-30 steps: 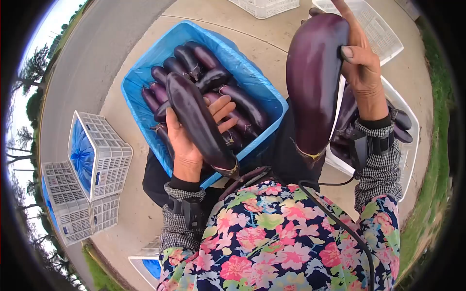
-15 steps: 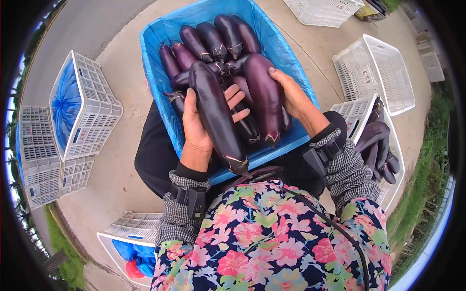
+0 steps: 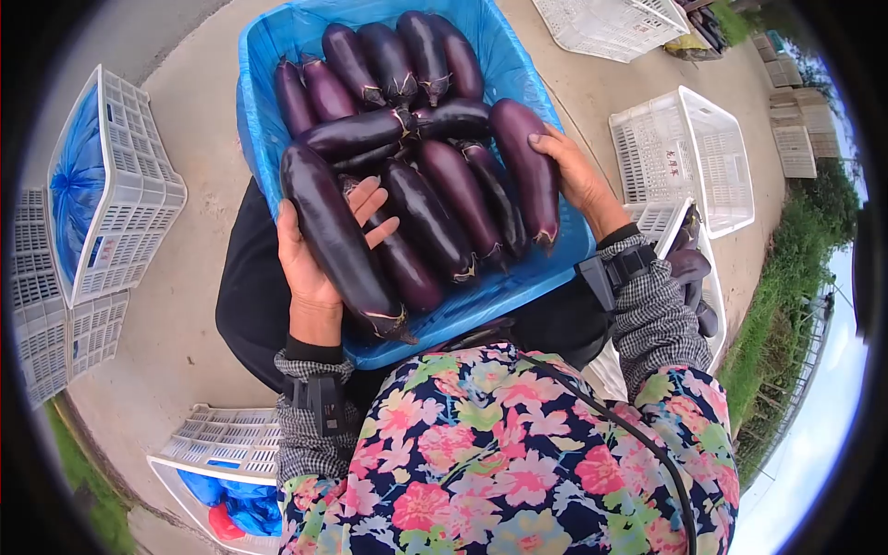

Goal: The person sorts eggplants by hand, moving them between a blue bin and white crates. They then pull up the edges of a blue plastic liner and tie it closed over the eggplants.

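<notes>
A crate lined with blue plastic [image 3: 259,120] stands before me, filled with glossy dark purple eggplants. My left hand [image 3: 311,282] is wrapped round a large eggplant [image 3: 335,236] from beneath, thumb on its left side and fingertips showing on its right. This eggplant is tilted along the crate's left side, stem end towards me. Along the right wall, my right hand [image 3: 583,190] grips another eggplant [image 3: 527,171], thumb on top; its other fingers are hidden. Between the two lie several eggplants [image 3: 428,222] side by side, with two crosswise behind them and a further row at the far end.
White crates with blue bags [image 3: 125,185] are stacked at left. Another crate with blue bags and something red [image 3: 225,523] sits at lower left. At right are a white crate [image 3: 684,157] and one holding loose eggplants [image 3: 689,268]. Another white crate [image 3: 610,23] stands at the back.
Both hands have moved apart and lowered their eggplants to the crate's left and right sides. The row of eggplants between them now shows. The camera view has shifted somewhat.
</notes>
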Demonstrator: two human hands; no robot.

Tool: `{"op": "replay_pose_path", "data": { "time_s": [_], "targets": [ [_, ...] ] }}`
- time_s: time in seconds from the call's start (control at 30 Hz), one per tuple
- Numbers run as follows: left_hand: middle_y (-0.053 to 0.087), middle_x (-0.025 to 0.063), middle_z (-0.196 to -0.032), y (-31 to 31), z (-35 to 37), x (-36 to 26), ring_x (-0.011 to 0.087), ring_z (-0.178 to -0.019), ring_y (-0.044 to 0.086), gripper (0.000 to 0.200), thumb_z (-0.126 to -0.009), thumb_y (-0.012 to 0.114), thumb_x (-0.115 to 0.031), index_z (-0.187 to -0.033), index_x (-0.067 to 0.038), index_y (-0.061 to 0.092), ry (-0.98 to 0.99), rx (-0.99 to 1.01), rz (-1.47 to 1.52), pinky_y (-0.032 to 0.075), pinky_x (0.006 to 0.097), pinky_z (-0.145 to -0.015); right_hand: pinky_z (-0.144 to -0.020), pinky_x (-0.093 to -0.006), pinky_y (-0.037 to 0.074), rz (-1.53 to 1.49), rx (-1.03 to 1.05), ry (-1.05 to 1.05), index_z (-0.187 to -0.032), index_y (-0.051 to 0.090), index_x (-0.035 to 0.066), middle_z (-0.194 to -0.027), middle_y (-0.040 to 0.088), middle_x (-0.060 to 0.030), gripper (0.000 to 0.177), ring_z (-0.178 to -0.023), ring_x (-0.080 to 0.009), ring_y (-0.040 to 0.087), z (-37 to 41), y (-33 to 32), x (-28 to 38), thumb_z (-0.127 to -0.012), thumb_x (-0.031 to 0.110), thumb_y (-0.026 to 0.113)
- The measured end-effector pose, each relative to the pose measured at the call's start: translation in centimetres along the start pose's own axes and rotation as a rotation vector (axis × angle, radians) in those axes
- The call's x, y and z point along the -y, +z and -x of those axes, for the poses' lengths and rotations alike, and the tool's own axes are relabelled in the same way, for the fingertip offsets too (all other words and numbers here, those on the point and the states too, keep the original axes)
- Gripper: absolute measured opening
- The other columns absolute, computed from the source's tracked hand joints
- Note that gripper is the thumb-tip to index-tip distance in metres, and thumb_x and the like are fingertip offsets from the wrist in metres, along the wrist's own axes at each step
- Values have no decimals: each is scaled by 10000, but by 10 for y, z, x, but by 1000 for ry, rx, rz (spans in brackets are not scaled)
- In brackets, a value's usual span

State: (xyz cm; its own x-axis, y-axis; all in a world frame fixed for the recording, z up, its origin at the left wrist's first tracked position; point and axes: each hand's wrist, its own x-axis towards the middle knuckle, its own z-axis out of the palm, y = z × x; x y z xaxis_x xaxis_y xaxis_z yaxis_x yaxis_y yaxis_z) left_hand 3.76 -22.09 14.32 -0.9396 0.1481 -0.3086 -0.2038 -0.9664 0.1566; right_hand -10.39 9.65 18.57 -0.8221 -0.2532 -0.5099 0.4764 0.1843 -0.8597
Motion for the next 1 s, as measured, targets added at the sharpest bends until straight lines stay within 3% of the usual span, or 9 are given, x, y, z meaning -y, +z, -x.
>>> {"op": "replay_pose_path", "data": {
  "time_s": [0.1, 0.2, 0.33, 0.4, 0.67, 0.77, 0.87, 0.93, 1.0],
  "targets": [
    [395, 290, -1383, 1, 1, -2, 409, -1280, 407, 833, -866, 480, -624, -1393, 3, 331, -11, 22, -10, 339, 613, -1031, -1057, -404, 349, 1014, -258, -158, -1408, 331, -14, -1348, 436, -267, 774, -1283, -373, 411, -4, 8, -52, -802, 362, 633],
    [387, 290, -1389, 0, 4, 0, 409, -1281, 406, 846, -864, 480, -630, -1392, 11, 325, -17, -6, 18, 334, 606, -1038, -1055, -422, 348, 1228, -400, -359, -1356, 394, -10, -1361, 403, -266, 576, -1256, -405, 406, 10, 27, -65, -874, 265, 551],
    [385, 289, -1390, -3, 4, 2, 409, -1277, 410, 853, -866, 474, -634, -1387, 25, 324, -20, 27, 68, 335, 594, -1041, -1046, -445, 352, 1245, -466, -363, -1334, 427, 25, -1345, 412, -256, 506, -1241, -402, 413, 17, 24, -66, -871, 198, 537],
    [380, 292, -1392, -3, 2, 3, 411, -1275, 412, 844, -875, 464, -629, -1390, 25, 322, -15, 11, 28, 334, 588, -1046, -1032, -465, 355, 1680, -434, -590, -1345, 433, 79, -1362, 392, -232, 566, -1252, -396, 392, 18, 31, -63, -813, 175, 600],
    [379, 301, -1389, 4, 10, 19, 416, -1279, 406, 859, -880, 451, -629, -1410, 30, 296, -1, 5, 11, 336, 580, -1049, -1042, -460, 342, 1575, -316, -525, -1370, 412, 115, -1371, 364, -213, 727, -1260, -408, 366, 31, 18, -61, -698, 139, 688],
    [372, 304, -1391, 3, 13, 23, 421, -1280, 402, 859, -881, 448, -629, -1412, 28, 293, 11, 4, -23, 334, 579, -1051, -1076, -424, 322, 999, -490, -496, -1362, 412, 72, -1360, 386, -205, 733, -1264, -384, 384, 42, 20, -46, -686, 144, 687],
    [367, 306, -1393, 4, 13, 23, 424, -1282, 398, 861, -879, 451, -630, -1413, 26, 293, 4, 3, -38, 334, 578, -1053, -1096, -395, 305, 293, -294, -284, -1343, 422, 23, -1364, 411, -228, 664, -1283, -369, 398, 36, -6, -55, -724, 118, 641],
    [366, 306, -1393, 5, 12, 22, 425, -1284, 396, 865, -877, 456, -632, -1414, 26, 292, 2, -2, -38, 333, 577, -1054, -1096, -397, 308, 902, -304, -360, -1338, 429, 21, -1383, 389, -249, 590, -1295, -385, 383, 34, -10, -69, -762, 55, 552],
    [368, 306, -1391, 4, 14, 22, 428, -1287, 391, 874, -875, 458, -633, -1410, 38, 291, 10, 16, -9, 323, 576, -1061, -1111, -401, 289, 1076, -360, -424, -1349, 432, 34, -1385, 384, -255, 556, -1300, -401, 361, 38, 4, -74, -796, -22, 437]
  ]
}}
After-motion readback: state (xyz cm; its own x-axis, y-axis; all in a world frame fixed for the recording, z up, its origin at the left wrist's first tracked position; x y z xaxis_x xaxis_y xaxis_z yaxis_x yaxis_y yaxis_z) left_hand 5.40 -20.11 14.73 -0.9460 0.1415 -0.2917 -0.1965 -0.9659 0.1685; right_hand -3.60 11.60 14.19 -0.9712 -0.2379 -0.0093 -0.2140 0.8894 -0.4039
